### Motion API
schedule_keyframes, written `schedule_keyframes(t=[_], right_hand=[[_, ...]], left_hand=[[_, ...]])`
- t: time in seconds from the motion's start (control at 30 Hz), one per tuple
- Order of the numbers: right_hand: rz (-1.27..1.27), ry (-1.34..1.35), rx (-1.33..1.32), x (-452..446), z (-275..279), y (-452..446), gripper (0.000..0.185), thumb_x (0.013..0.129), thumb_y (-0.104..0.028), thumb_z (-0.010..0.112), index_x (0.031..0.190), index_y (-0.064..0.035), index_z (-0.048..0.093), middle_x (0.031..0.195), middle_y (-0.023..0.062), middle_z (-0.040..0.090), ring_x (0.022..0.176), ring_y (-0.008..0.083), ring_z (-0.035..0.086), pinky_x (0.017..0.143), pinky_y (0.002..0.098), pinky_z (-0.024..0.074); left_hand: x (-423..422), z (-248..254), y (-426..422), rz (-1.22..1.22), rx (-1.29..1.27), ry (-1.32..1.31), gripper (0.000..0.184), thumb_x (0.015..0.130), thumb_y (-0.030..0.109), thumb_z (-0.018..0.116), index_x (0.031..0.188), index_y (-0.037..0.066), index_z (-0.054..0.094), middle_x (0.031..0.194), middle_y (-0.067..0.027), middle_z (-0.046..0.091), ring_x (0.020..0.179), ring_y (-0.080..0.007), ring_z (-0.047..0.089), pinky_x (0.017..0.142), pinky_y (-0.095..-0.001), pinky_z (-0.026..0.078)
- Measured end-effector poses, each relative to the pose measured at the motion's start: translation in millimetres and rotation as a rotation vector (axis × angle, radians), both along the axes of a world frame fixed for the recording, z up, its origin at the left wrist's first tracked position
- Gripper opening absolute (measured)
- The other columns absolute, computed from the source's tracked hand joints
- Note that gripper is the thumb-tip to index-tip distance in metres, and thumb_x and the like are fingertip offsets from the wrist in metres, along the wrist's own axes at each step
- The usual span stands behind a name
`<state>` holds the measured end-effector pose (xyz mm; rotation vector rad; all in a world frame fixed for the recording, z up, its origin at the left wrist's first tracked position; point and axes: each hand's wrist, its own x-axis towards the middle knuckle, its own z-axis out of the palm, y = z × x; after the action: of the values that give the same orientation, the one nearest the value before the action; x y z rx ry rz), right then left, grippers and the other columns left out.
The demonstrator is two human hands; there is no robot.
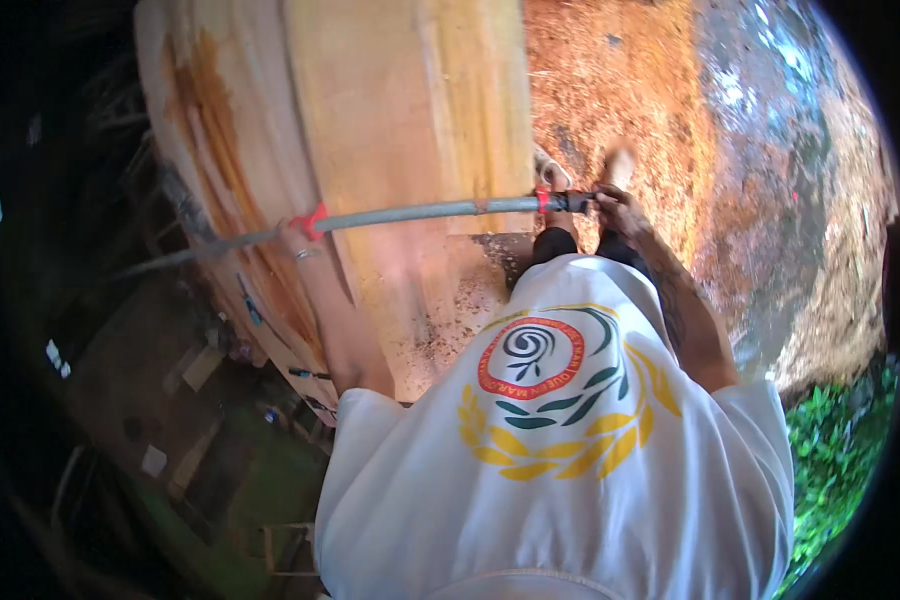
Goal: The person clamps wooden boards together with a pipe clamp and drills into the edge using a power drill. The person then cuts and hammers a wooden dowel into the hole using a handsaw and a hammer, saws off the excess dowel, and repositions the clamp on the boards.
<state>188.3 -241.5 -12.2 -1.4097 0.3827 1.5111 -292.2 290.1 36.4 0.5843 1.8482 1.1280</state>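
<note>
A long grey pipe clamp [425, 213] lies across pale wooden boards [370, 110], with one red jaw [310, 222] at the left and another red jaw [543, 199] near its black end. My left hand [295, 241], with a ring on a finger, is closed round the pipe beside the left red jaw; its fingertips are partly hidden. My right hand [618, 212] is closed on the black end of the clamp, just past the boards' right edge.
My bare feet [620, 165] stand on reddish ground [610, 90] strewn with shavings. Small tools [250, 303] lie at the boards' left side. Wood pieces [202, 368] sit in the dark area at lower left. Green plants [840, 440] grow at lower right.
</note>
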Motion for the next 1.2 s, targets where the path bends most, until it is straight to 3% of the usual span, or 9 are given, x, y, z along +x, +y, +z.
schedule_keyframes(t=[0.07, 0.13, 0.2, 0.33, 0.4, 0.47, 0.57, 0.8, 1.2], right_hand=[[0.010, -0.034, 0.042, -0.5, -0.2, -4.4, 0.040, 0.103, -0.020, 0.058, 0.138, -0.0004, 0.054, 0.087, -0.0003, 0.062, 0.067, 0.0072, 0.054, 0.056, 0.0210, 0.0442], [0.001, -0.004, 0.007, 6.8, 31.7, 4.8, 0.032, 0.104, -0.022, 0.056, 0.127, -0.0007, 0.060, 0.080, -0.0015, 0.057, 0.063, 0.0080, 0.052, 0.054, 0.0234, 0.0426], [0.052, 0.067, -0.068, 19.6, 50.1, 14.5, 0.026, 0.105, -0.024, 0.053, 0.113, -0.0017, 0.062, 0.078, -0.0010, 0.055, 0.057, 0.0085, 0.050, 0.048, 0.0251, 0.0402], [0.368, 0.005, -0.249, 38.6, 37.5, 39.8, 0.031, 0.107, -0.025, 0.042, 0.106, -0.0004, 0.061, 0.073, 0.0062, 0.053, 0.048, 0.0180, 0.046, 0.042, 0.0375, 0.0399], [0.402, -1.012, -0.217, 11.7, 10.4, 33.9, 0.036, 0.106, -0.030, 0.043, 0.095, -0.0007, 0.061, 0.065, 0.0118, 0.050, 0.054, 0.0258, 0.052, 0.051, 0.0407, 0.0437], [0.299, -1.374, -0.187, 5.5, 19.4, 38.5, 0.039, 0.106, -0.032, 0.044, 0.088, -0.0011, 0.061, 0.060, 0.0148, 0.050, 0.058, 0.0302, 0.058, 0.056, 0.0413, 0.0456], [0.064, -1.059, -0.155, 15.7, 90.1, 55.7, 0.039, 0.103, -0.034, 0.048, 0.084, -0.0031, 0.064, 0.069, 0.0190, 0.061, 0.063, 0.0370, 0.063, 0.061, 0.0454, 0.0477], [-0.187, -1.342, 0.221, 35.8, 134.6, 83.7, 0.046, 0.103, -0.036, 0.047, 0.070, -0.0036, 0.054, 0.055, 0.0122, 0.048, 0.050, 0.0268, 0.053, 0.051, 0.0368, 0.0412], [-0.123, -1.006, 0.032, 48.1, 84.5, 81.1, 0.065, 0.105, -0.042, 0.027, 0.064, -0.0013, 0.055, 0.055, 0.0075, 0.049, 0.052, 0.0196, 0.046, 0.053, 0.0351, 0.0358]], left_hand=[[40.0, 50.1, -24.7, -0.075, -0.123, 0.102, 0.029, 0.090, 0.023, 0.056, 0.069, 0.015, 0.038, 0.067, -0.0011, 0.044, 0.059, -0.0202, 0.053, 0.055, -0.0424, 0.053], [-22.8, 18.8, -2.9, -0.192, -0.136, -0.253, 0.025, 0.093, 0.027, 0.054, 0.073, 0.014, 0.046, 0.072, -0.0020, 0.051, 0.068, -0.0216, 0.059, 0.069, -0.0444, 0.057], [-24.2, 27.0, -0.8, -0.107, -0.199, 0.009, 0.029, 0.096, 0.034, 0.052, 0.080, 0.010, 0.056, 0.081, -0.0049, 0.060, 0.078, -0.0232, 0.064, 0.081, -0.0456, 0.057], [7.9, 69.6, -28.2, -0.095, -0.177, -0.014, 0.022, 0.096, 0.031, 0.054, 0.083, 0.013, 0.058, 0.080, -0.0043, 0.065, 0.075, -0.0216, 0.065, 0.072, -0.0398, 0.057], [15.5, 72.8, -31.9, -0.119, -0.136, -0.022, 0.021, 0.096, 0.029, 0.054, 0.085, 0.012, 0.060, 0.083, -0.0054, 0.067, 0.077, -0.0218, 0.066, 0.072, -0.0396, 0.058], [16.7, 75.4, -32.0, -0.112, -0.139, -0.012, 0.021, 0.097, 0.028, 0.054, 0.087, 0.010, 0.061, 0.085, -0.0068, 0.068, 0.080, -0.0223, 0.067, 0.074, -0.0404, 0.058], [-31.3, 53.4, 9.5, -0.072, -0.259, -0.023, 0.024, 0.098, 0.026, 0.052, 0.088, 0.007, 0.063, 0.088, -0.0091, 0.068, 0.085, -0.0250, 0.069, 0.082, -0.0427, 0.059], [-53.5, 53.5, 35.4, -0.124, -0.393, -0.047, 0.019, 0.097, 0.017, 0.051, 0.085, 0.007, 0.062, 0.083, -0.0076, 0.068, 0.081, -0.0240, 0.068, 0.079, -0.0438, 0.059], [-37.2, 3.9, 6.3, -0.094, -0.324, -0.301, 0.023, 0.096, 0.018, 0.047, 0.075, 0.011, 0.054, 0.068, -0.0034, 0.060, 0.068, -0.0189, 0.063, 0.070, -0.0416, 0.058]])
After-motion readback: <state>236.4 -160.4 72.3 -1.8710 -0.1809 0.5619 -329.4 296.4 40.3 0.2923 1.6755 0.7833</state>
